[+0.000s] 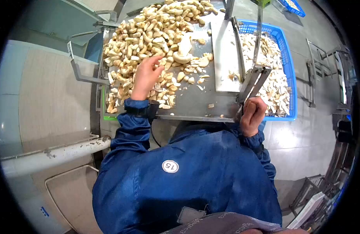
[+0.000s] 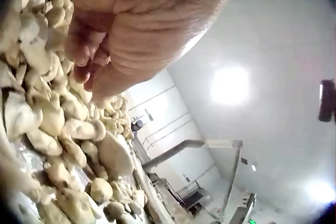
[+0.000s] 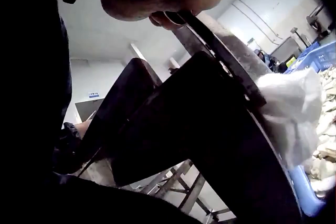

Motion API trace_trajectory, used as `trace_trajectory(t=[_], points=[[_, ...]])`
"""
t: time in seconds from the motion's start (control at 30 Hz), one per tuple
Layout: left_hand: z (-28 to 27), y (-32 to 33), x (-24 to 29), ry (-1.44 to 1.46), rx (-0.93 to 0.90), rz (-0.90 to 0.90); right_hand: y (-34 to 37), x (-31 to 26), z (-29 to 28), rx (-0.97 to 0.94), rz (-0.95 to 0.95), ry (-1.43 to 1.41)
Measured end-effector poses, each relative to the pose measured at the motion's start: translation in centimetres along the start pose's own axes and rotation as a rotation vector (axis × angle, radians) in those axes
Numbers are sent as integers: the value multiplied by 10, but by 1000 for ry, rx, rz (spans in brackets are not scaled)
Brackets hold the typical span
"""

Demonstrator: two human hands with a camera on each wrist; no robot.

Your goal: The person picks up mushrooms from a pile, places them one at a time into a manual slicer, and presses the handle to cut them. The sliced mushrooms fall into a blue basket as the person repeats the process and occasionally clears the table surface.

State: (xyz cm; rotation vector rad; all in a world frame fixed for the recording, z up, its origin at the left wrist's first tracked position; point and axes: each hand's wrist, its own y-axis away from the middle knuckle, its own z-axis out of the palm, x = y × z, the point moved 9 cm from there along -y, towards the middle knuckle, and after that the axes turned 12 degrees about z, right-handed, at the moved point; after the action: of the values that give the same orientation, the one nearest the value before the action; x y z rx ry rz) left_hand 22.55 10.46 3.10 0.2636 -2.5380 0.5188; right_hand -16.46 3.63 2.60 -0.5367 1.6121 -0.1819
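Mushrooms: lay heaped on the desk under the loose left hand, well apart from the right hand, tight around a metal bar.

- Head view: well lit, mid-field legible; wide-lens distortion bows the outer lines, with black vignetting at the corners.
- Glare recorded on the floor at right; the pale plate is near washed out.
- Left wrist view: overhead source confirmed — a ceiling lamp burnt out to white, a second light flaring lower right. Nearest pale pieces blurred at lower left.
- Right wrist view: strongly backlit; foreground shapes near black, detail lost — the plastic sheet beyond appears hazy.
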Motion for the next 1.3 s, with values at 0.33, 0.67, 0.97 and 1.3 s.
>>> trace_trajectory(t=[0.33, 0.67, 0.97, 1.3], points=[[29, -33, 25, 292, 10, -64, 2, 6, -1, -1, 22, -42], [199, -124, 118, 706, 43, 33, 3, 6, -3, 35, 73, 53], [202, -122, 117, 616, 110, -56, -41, -39, -2, -18, 228, -74], [204, -120, 128, 786, 41, 47, -10, -21, 7, 75, 98, 22]])
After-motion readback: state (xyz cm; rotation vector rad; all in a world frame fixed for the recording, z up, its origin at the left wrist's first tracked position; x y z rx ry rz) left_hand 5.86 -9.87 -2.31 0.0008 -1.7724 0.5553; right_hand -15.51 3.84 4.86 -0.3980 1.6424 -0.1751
